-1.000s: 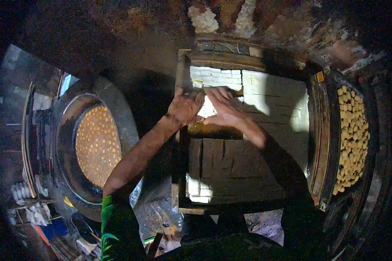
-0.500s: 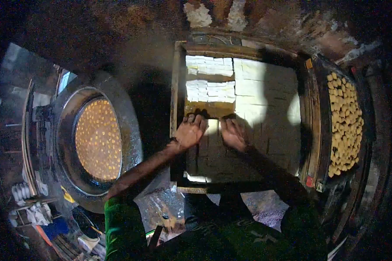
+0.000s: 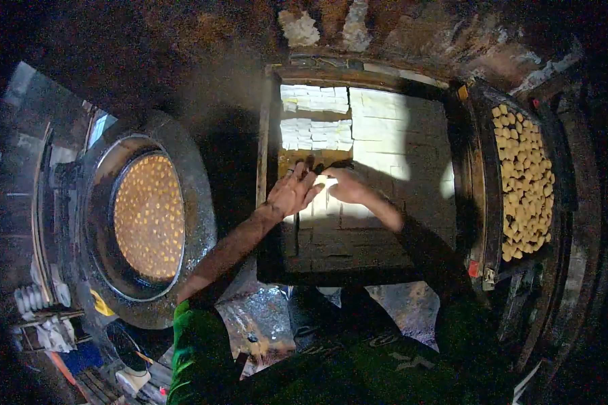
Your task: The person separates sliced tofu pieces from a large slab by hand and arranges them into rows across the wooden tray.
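A wooden-framed tray (image 3: 266,145) holds white blocks cut in rows. Two separated rows of small white pieces (image 3: 315,135) lie at its upper left, with bare brownish board below them. At the near edge of that gap, my left hand (image 3: 294,194) rests on the white blocks, fingers bent. Beside it my right hand (image 3: 348,187) touches the same blocks (image 3: 327,192), its fingers curved toward the left hand. A lit patch of white shows between the hands. Whether either hand grips a piece is hidden. More white slab (image 3: 378,128) fills the tray's right side.
On the left stands a large round pan (image 3: 101,223) of frothy liquid with many golden pieces (image 3: 148,216) in it. At the right, a dark-edged bin (image 3: 488,196) holds yellowish cubes (image 3: 527,182). A bundle of white items (image 3: 55,334) lies at the lower left.
Since one second ago, both hands have come down from above the upper rows to the blocks below the gap. The second white row is uncovered. The view has shifted slightly.
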Tool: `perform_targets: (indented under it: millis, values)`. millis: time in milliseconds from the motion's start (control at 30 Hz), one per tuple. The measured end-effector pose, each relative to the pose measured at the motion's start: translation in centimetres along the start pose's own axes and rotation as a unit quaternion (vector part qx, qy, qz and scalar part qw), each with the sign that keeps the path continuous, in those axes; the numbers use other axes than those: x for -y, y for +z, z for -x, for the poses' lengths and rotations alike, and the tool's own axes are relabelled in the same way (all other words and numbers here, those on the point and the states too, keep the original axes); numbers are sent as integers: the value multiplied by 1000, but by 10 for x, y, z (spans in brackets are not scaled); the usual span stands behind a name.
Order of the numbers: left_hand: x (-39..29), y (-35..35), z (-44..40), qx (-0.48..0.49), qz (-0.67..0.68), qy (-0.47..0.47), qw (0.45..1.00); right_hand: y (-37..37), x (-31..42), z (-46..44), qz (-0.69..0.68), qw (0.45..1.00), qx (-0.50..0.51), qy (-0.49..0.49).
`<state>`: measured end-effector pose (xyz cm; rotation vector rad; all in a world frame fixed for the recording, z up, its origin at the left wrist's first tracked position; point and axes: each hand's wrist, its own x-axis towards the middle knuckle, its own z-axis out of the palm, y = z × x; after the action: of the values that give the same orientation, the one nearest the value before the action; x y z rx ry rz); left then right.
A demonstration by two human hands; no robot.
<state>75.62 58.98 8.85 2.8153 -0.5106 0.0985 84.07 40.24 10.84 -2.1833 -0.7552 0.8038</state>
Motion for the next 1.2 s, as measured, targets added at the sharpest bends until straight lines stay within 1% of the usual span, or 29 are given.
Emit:
perform_targets:
  millis: [33,100,133,200,233,267,300,333,367,400,433,467,500,533,600,667,700,733,767,800,833,867,900,967,1000,1067,1100,1167,1200]
  values:
    - [-5,-10,-3,-1,0,1,1000,1,-8,-5,1,1000,-1,0]
    - [-13,-34,-8,49,51,-43,997,2,-20,-13,29,998,55,14]
    - [-18,-46,-11,47,50,-42,997,0,-20,-11,31,998,54,13]
    - [-24,-63,-17,123,59,-109,985,-1,-16,-8,14,999,28,-25]
    - [-15,-50,-19,122,58,-110,985,-3,-14,-7,14,999,28,-27]
    - [-3,-30,-22,96,63,-54,992,-5,-12,-4,-1,999,36,-27]
    - [2,-30,-26,69,67,2,995,-7,-12,-2,-16,999,44,-27]
    - [3,-30,-30,107,91,-16,990,-11,-12,-2,-15,998,46,-29]
    - [7,-27,-34,106,91,-18,990,-17,-12,-3,48,995,75,-35]
    - [15,-14,-37,103,89,12,991,-21,-11,-3,112,988,102,-40]
    - [12,-21,-41,100,87,42,990,-27,-3,0,112,988,103,-40]
    - [11,-30,-45,157,102,24,982,-33,4,4,173,978,106,-37]
    - [9,-38,-46,156,102,24,982,-37,3,5,233,966,108,-33]
    - [6,-46,-46,149,86,44,984,-41,3,0,250,958,133,-45]
    - [9,-45,-47,143,69,67,985,-41,5,-2,275,951,138,-44]
    - [21,-29,-49,87,116,142,979,-43,9,-5,298,943,141,-42]
    - [16,-35,-48,89,116,144,979,-46,14,-7,318,932,175,-11]
    - [9,-47,-45,102,44,130,985,-46,12,-9,337,918,209,19]
    - [3,-55,-41,115,-29,116,986,-45,9,-5,335,918,209,20]
    - [1,-51,-36,117,-29,117,986,-41,-3,-1,334,934,110,-59]
    - [1,-43,-32,26,-69,157,985,-38,-6,6,328,935,9,-136]
    - [2,-36,-28,-65,-109,196,972,-31,-7,14,326,935,10,-136]
    - [3,-34,-28,-63,-109,195,973,-25,-5,24,289,948,-62,-123]
    - [7,-31,-30,-148,-124,235,953,-23,-5,26,250,953,-132,-111]
    - [10,-31,-32,-149,-125,233,953,-29,-2,22,226,960,-106,-128]
    - [14,-30,-33,-92,-68,145,983,-41,-1,20,109,990,8,-88]
    - [10,-33,-32,-90,-65,147,983,-48,3,27,129,985,-4,-112]
    - [0,-43,-26,-38,63,136,988,-50,1,23,56,985,73,-143]
    - [-10,-48,-19,18,96,89,991,-48,7,26,55,986,70,-142]
